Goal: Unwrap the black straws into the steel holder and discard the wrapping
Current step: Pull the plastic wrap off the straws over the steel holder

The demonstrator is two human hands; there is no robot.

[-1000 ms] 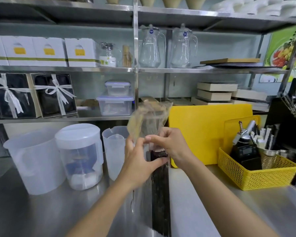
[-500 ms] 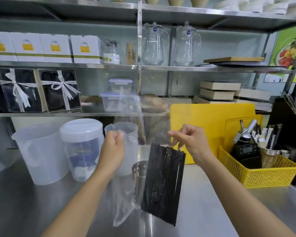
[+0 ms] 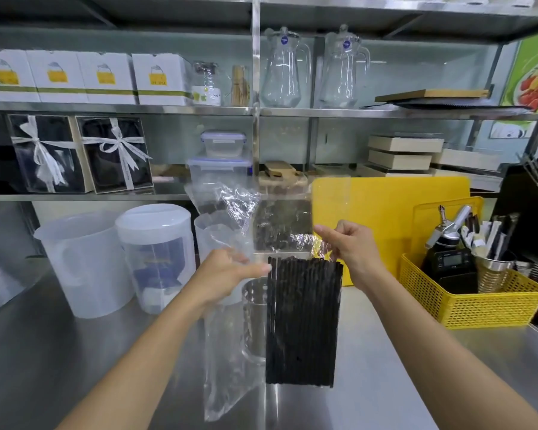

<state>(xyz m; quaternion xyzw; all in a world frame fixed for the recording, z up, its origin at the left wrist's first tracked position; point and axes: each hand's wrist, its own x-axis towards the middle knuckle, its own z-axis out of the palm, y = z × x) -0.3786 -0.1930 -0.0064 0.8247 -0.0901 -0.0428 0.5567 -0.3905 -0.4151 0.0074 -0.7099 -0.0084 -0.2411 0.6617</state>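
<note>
Your right hand [image 3: 353, 249] pinches the top of the black straws [image 3: 303, 321]; they hang over the desk [image 3: 75, 352], with the steel holder [image 3: 253, 318] at their 9 o'clock. Your left hand [image 3: 227, 277] grips the thin, crinkly wrapping [image 3: 227, 352]; the straws look light and slippery, so hold the bunch tight near the top.

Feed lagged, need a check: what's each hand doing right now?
Left hand: closed on the clear plastic wrapping.
Right hand: pinching the top of the black straws bundle.
</note>
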